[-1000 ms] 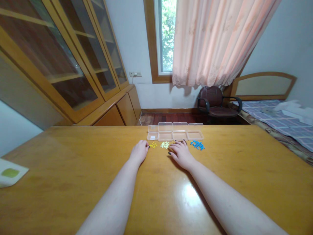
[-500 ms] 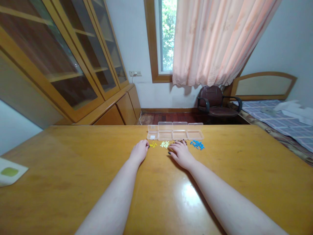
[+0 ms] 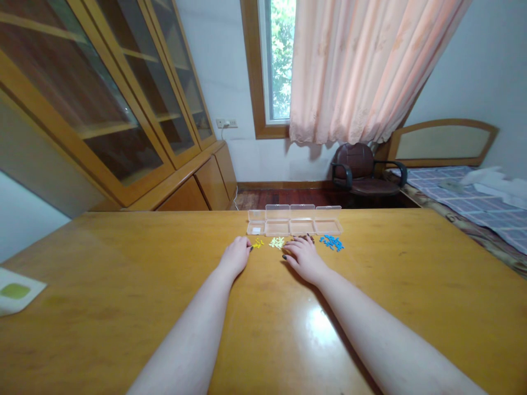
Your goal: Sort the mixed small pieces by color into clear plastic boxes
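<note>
My left hand rests on the table just left of a small pile of yellow pieces. Its fingers are curled and pressed together at the pile's edge; whatever they pinch is too small to make out. With fingers apart, my right hand lies over a pile of dark brown pieces, partly covering it. Pale green pieces are scattered between the hands, and blue pieces lie right of my right hand. Behind the piles stands a row of clear plastic boxes, lids raised; the leftmost holds something small and white.
The wooden table ends just behind the boxes. A white sheet with a green patch lies at its left edge. Beyond are a glass-door cabinet, an armchair and a bed.
My left hand has shifted very slightly at the yellow pieces. My right hand stays over the brown pile, and the view has tilted a little.
</note>
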`<state>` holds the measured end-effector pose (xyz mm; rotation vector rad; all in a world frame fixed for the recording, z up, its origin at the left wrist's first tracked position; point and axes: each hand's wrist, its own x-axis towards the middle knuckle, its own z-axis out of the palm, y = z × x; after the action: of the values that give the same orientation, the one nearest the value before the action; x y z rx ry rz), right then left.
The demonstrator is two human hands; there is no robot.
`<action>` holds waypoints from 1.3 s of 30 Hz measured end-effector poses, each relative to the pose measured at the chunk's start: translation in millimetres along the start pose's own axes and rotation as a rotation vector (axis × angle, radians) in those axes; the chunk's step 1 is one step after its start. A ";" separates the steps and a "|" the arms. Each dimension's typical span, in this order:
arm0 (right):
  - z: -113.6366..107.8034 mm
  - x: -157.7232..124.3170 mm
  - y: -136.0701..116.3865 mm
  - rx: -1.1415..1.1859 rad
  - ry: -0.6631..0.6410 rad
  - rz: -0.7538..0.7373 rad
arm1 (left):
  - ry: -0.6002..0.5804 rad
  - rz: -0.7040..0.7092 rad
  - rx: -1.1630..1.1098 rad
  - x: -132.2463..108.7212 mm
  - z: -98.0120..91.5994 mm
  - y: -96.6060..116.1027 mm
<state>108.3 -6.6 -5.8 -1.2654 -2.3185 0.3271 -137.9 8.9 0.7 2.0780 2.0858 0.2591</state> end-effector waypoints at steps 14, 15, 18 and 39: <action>-1.7 0.3 -0.5 0.021 -0.031 -0.007 | 0.040 0.040 -0.065 2.2 0.4 -2.8; -1.7 0.2 -0.6 0.022 -0.030 -0.008 | 0.043 0.045 -0.068 2.3 0.4 -3.1; -1.4 0.3 -0.8 0.020 -0.027 -0.011 | 0.046 0.047 -0.079 2.1 0.4 -3.6; -1.2 0.4 -0.9 0.002 -0.036 -0.013 | 0.050 0.052 -0.055 1.0 -0.5 -3.7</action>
<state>108.1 -6.8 -4.2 -1.2533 -2.3549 0.3509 -141.6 9.9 0.3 2.1174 2.0301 0.3755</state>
